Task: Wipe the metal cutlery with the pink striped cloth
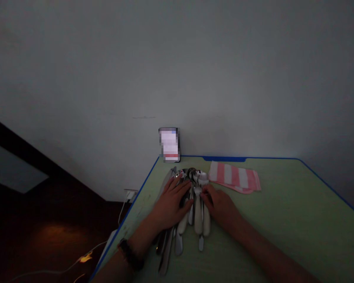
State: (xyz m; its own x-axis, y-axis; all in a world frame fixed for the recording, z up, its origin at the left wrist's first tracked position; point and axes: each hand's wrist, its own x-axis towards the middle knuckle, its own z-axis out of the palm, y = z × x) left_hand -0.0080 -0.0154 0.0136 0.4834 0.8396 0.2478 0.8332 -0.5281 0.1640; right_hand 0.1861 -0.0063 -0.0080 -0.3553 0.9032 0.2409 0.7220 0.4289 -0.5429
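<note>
Your left hand (172,202) lies palm down over the cutlery (198,220), to the left of the striped cloth (234,177) and nearer to you than it; its fingers stretch forward, lying close to one another, with the thumb set apart and pointing right. Your right hand (221,206) is on the near side of the cloth, its thumb and forefinger bent at the right edge of the cutlery, beside a fork (198,191); you cannot tell from this view whether they pinch anything. The cutlery itself is a loose, side-by-side spread just left of the cloth, reaching from level with it back toward you. The spoon bowls (204,179) at its far end sit just beside the cloth's left edge, and several pale, thick handles point your way. Darker, longer handles (166,255) come out from under your left hand, farther left of the cloth. A lit phone (169,144) stands upright beyond and left of the cloth, its screen blurred out. The green, blue-edged table (297,224) extends to the cloth's right.
</note>
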